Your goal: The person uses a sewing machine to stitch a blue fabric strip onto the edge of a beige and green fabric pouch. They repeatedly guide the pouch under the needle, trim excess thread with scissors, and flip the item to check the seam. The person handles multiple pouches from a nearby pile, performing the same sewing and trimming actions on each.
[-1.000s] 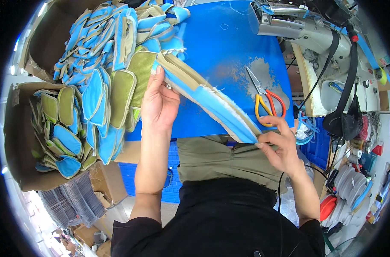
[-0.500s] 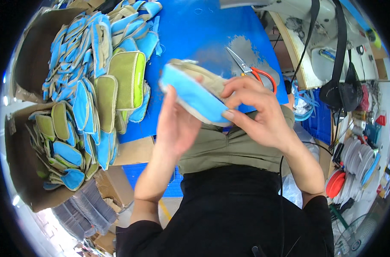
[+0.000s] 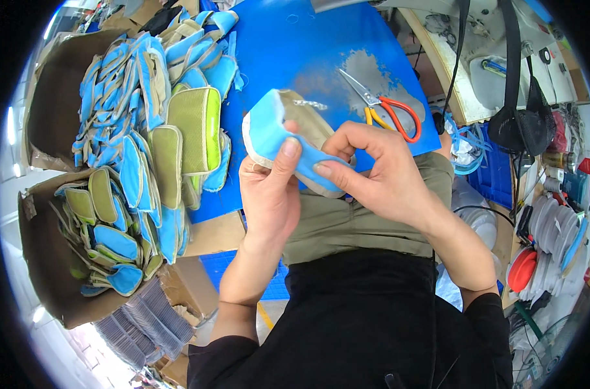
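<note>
Both hands hold a sewn blue and beige cloth piece (image 3: 261, 126) with pale edging, above the near edge of the blue table. It is rounded and hollow-looking, with its beige side turned partly away. My left hand (image 3: 272, 191) grips its left part, thumb pressing on the blue face. My right hand (image 3: 385, 172) pinches the right end between thumb and fingers, and the blue cloth is bent there. Behind the cloth piece, red- and yellow-handled scissors (image 3: 382, 107) lie spread on the table. What the fingers behind the cloth do is hidden.
A heap of blue and beige cloth pieces (image 3: 123, 91) covers the table's left side, with green mesh pads (image 3: 194, 129) beside it. A cardboard box (image 3: 48, 259) at the left holds more pads. A sewing machine (image 3: 502, 39) stands at the right, with black straps hanging near it.
The cloth piece has been tilted more upright, and its blue face is now bent. My left thumb has moved onto that face. The right hand has shifted slightly left along it.
</note>
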The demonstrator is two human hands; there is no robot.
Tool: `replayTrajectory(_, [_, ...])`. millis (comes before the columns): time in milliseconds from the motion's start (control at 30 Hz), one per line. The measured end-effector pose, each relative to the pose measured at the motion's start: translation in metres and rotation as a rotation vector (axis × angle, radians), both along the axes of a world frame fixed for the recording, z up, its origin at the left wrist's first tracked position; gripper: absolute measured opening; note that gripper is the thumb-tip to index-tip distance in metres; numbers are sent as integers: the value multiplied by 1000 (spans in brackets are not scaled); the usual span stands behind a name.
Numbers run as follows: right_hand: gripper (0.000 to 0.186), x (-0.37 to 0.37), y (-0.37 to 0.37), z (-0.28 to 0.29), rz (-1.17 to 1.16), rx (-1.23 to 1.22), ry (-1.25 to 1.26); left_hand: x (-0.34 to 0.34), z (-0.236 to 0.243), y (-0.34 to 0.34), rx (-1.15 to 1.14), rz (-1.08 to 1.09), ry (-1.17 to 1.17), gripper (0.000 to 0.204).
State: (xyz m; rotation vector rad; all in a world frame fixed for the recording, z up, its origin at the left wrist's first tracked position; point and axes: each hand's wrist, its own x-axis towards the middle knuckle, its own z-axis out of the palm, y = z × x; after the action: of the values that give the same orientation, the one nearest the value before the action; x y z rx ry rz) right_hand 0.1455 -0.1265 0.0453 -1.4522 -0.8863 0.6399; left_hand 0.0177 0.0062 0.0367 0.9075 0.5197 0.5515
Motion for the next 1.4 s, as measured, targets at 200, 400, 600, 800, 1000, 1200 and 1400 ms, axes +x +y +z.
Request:
replayTrajectory(200, [22, 1, -1, 1, 25, 14, 123, 3, -3, -4, 63, 62, -10, 35])
replayTrajectory(400, [19, 2, 0, 5, 7, -11, 134, 7, -6, -6, 134, 117, 19, 47])
replayTrajectory(600, [18, 2, 2, 2, -28, 7, 83, 14, 0, -10, 134, 126, -5, 61])
replayTrajectory(800, [15, 2, 7, 9, -47, -32, -5, 21, 6, -11, 36, 168, -46, 60])
replayTrajectory(1000, [14, 2, 16, 21, -37, -121, -55, 24, 5, -5, -91, 221, -144, 41])
replayTrajectory(1200, [12, 2, 32, 24, 11, -126, -119, 20, 5, 6, -126, 230, -186, 45])
replayTrajectory(1400, [12, -1, 44, 21, 39, -127, -185, 15, 4, 16, -166, 254, -216, 34])
